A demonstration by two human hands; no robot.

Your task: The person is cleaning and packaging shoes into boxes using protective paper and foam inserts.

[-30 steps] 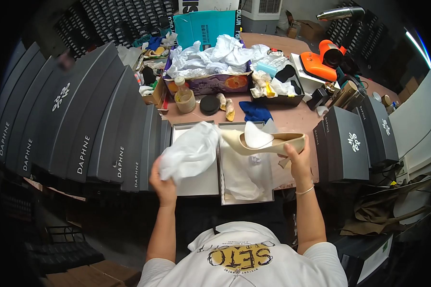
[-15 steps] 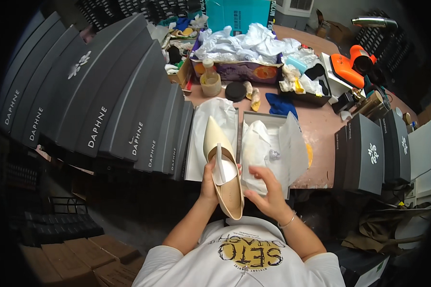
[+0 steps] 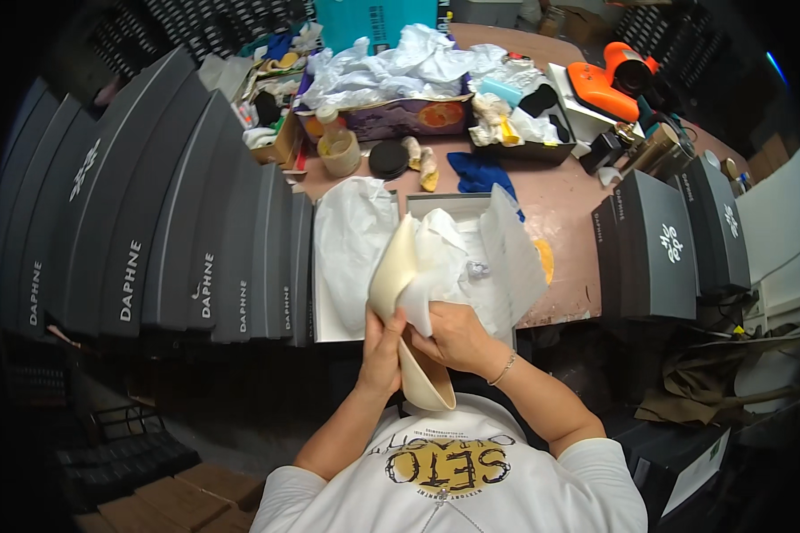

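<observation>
Left hand (image 3: 382, 351) closed around the cream shoe (image 3: 400, 302), held upright close to the body, below the open box (image 3: 471, 206). Right hand (image 3: 458, 338) clamped on white tissue paper (image 3: 440, 266), pressing it against the shoe.

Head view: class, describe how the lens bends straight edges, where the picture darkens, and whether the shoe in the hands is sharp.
Head view: the dark boxes at left curve toward the rim; corners fall to black; the cream shoe, held by left hand and right hand, is fairly sharp under even light.
</observation>
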